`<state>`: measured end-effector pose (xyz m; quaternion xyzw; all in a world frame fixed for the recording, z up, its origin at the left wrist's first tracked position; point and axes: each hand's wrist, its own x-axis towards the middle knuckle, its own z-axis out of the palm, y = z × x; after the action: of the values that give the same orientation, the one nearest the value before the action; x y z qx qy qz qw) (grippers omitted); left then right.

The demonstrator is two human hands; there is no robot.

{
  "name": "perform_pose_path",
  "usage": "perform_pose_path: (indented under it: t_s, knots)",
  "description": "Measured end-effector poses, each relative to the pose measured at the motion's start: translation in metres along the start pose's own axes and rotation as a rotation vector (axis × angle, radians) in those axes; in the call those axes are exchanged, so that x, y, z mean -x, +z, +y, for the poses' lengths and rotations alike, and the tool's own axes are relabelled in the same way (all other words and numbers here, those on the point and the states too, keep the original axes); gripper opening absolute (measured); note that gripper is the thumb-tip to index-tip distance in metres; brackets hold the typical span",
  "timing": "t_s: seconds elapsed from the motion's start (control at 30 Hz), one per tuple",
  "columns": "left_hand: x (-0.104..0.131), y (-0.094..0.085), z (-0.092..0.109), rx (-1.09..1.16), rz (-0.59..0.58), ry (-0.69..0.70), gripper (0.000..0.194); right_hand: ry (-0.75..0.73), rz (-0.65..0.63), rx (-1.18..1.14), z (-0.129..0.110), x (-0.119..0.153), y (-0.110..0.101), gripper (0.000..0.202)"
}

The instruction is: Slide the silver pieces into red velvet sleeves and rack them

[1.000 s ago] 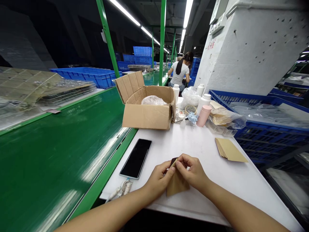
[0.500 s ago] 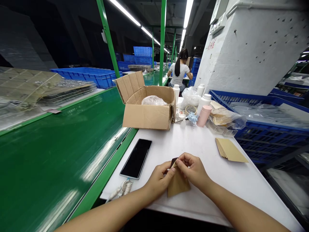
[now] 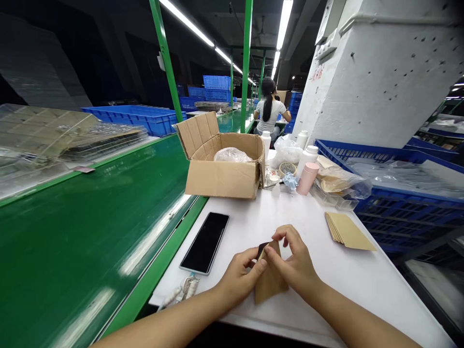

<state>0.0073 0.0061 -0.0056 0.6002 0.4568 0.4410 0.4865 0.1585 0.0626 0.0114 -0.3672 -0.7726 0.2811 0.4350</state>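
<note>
A small brown paper envelope or sheet [image 3: 270, 285] is held between my two hands, above the front of the white table. Its top corner shows a dark underside or a dark piece, and a pale folded edge runs beside it. My left hand [image 3: 243, 273] pinches the left edge, thumb on the face. My right hand [image 3: 295, 256] grips the upper right edge, with the thumb pressing near the fold and the index finger at the top. Whether the dark part is a separate piece, I cannot tell.
On the left lie a phone [image 3: 205, 242] and a bundled white cable [image 3: 184, 291]. A stack of brown envelopes [image 3: 351, 231] rests at right. Behind stand an open cardboard box [image 3: 221, 180], a pink canister [image 3: 308, 179] and white bottles. A green conveyor [image 3: 108, 217] flanks the table; a co-worker [image 3: 270, 113] sits ahead.
My right hand's fingers have lifted and spread wider at the paper's top edge, and the paper's upper part stands more opened out. The view has tilted slightly upward.
</note>
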Motion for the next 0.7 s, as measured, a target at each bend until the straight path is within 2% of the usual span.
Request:
perform_pose_path:
  t_s: [0.1,0.23,0.5,0.7]
  knots:
    - [-0.0001,0.0005,-0.0011,-0.007,0.009,-0.01,0.036,-0.083,-0.043,-0.01,0.0004,-0.0036,-0.0018,0.016]
    - [-0.0006,0.0004,-0.0029,-0.017,0.045,-0.032,0.035,-0.014,-0.151,-0.128,0.0027,-0.0047,-0.0005,0.007]
    - [-0.002,-0.0007,-0.0076,0.047,0.186,-0.099,0.029,0.093,-0.227,-0.171,0.0027,-0.001,0.0016,0.005]
    - [-0.0028,-0.0003,-0.0079,0.003,0.204,-0.106,0.024,0.157,-0.264,-0.204,0.0043,-0.0011,0.0041,0.004]
